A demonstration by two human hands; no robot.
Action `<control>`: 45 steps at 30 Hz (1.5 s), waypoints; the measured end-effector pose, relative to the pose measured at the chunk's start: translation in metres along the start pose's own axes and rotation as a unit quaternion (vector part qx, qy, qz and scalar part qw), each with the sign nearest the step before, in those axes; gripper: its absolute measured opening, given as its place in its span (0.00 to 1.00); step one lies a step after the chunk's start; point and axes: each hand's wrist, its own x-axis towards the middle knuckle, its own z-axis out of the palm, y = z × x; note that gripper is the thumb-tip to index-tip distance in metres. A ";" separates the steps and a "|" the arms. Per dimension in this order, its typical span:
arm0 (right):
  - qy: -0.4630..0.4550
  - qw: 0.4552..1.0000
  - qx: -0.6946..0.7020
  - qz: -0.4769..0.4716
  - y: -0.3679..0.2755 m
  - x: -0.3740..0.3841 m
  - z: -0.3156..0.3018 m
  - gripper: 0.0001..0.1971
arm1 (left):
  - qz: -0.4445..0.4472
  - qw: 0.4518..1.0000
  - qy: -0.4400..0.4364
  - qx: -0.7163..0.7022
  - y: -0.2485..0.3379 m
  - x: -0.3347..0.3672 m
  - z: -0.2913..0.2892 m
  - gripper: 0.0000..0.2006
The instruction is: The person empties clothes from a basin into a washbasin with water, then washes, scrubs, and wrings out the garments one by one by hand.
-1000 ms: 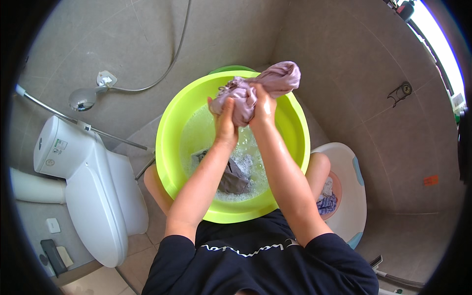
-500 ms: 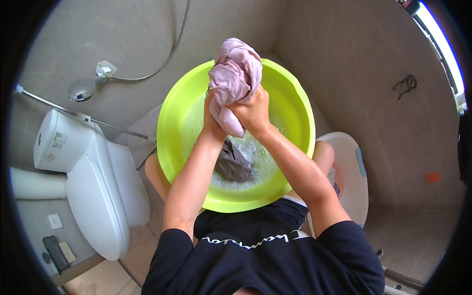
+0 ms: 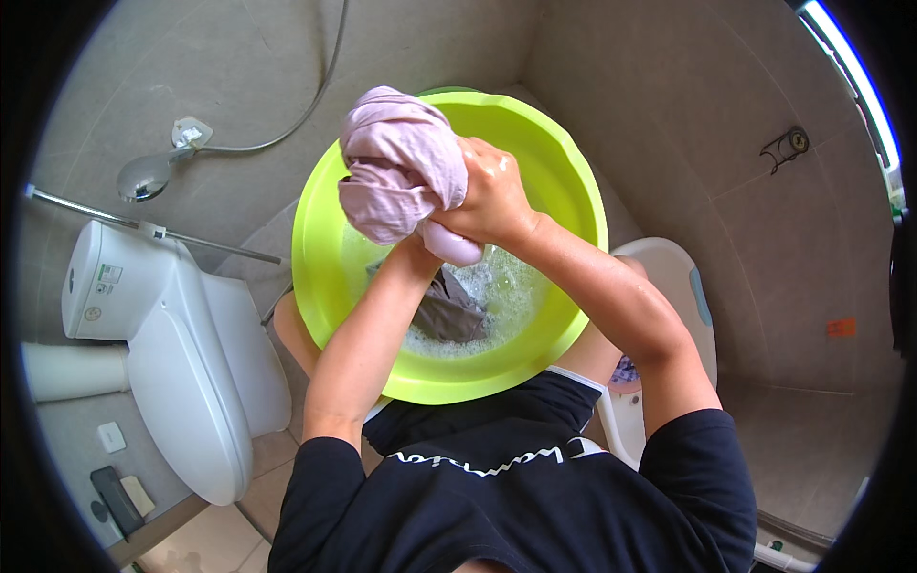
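A bunched, twisted pale pink cloth (image 3: 401, 162) is held up over a lime-green tub (image 3: 320, 239). My right hand (image 3: 492, 196) is closed tightly round the cloth's near side, its wet knuckles facing up. My left hand (image 3: 418, 250) is under the bundle, closed on the cloth's lower part; its fingers are mostly hidden by the fabric. A smooth pink end of the cloth pokes out between my wrists. Below, a dark grey cloth (image 3: 449, 310) lies partly sunk in sudsy water (image 3: 516, 286) inside the tub.
To the left stand a white toilet (image 3: 191, 401) and a metal rail (image 3: 205, 242), with a shower head (image 3: 148, 177) and its hose on the wall. A white basin (image 3: 683, 334) sits right of the tub, partly behind my leg. Tiled walls close in behind.
Both hands have shifted the pink cloth leftward and a little nearer. My right wrist has turned over, bringing the back of the hand up, and the bundle looks more twisted.
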 end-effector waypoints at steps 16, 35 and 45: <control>-0.059 0.998 -0.020 -0.028 -0.004 0.008 0.001 0.16 | -0.029 0.998 0.024 -0.048 0.008 -0.004 0.002 0.24; 0.311 0.734 0.417 0.436 0.067 -0.006 0.044 0.10 | -0.021 0.975 0.182 0.129 0.026 -0.001 0.029 0.52; 0.130 0.956 0.114 0.237 -0.005 0.001 0.036 0.23 | 0.057 0.980 0.188 -0.045 0.029 -0.005 0.023 0.20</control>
